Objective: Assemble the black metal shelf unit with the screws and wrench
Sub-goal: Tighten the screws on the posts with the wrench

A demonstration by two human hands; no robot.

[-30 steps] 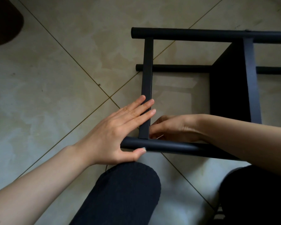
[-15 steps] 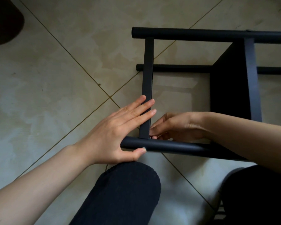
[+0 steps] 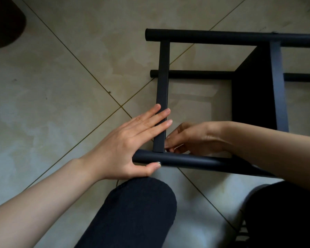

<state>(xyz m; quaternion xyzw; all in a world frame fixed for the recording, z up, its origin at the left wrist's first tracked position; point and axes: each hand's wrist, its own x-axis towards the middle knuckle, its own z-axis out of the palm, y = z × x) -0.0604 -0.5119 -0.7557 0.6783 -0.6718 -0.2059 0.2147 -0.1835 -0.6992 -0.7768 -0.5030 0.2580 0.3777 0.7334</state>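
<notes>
Pale beige floor tiles (image 3: pixel 52 108) with thin diagonal grout lines fill the view, and the black metal shelf unit (image 3: pixel 254 97) lies on its side on them, just in front of the person's knees.

It is a frame of round tubes and flat bars. The near tube (image 3: pixel 195 161) runs across the bottom of the frame, and a flat crossbar (image 3: pixel 162 90) rises from it to the far tube (image 3: pixel 222 36). A solid shelf panel (image 3: pixel 254 90) sits on edge further right.

The metal looks stiff and moderately heavy, with a smooth painted finish that could slip under a light touch. I judge the tubes the best place to hold, since fingers wrap round them; the flat bars have thin edges and suit a pressing palm better.

The left hand (image 3: pixel 131 140) lies with straight fingers flat across the crossbar, its thumb pressing the near tube beside a small silvery screw head (image 3: pixel 158 162). It steadies the joint rather than gripping it.

The right hand (image 3: pixel 191 138) reaches inside the frame with curled fingertips at the corner where crossbar meets tube. A thin pale glint shows between them, perhaps a wrench or screw, too small to name.

A dark rounded object (image 3: pixel 5 22) sits at the top left, well apart, and dark trouser legs (image 3: pixel 132 212) fill the foreground.
</notes>
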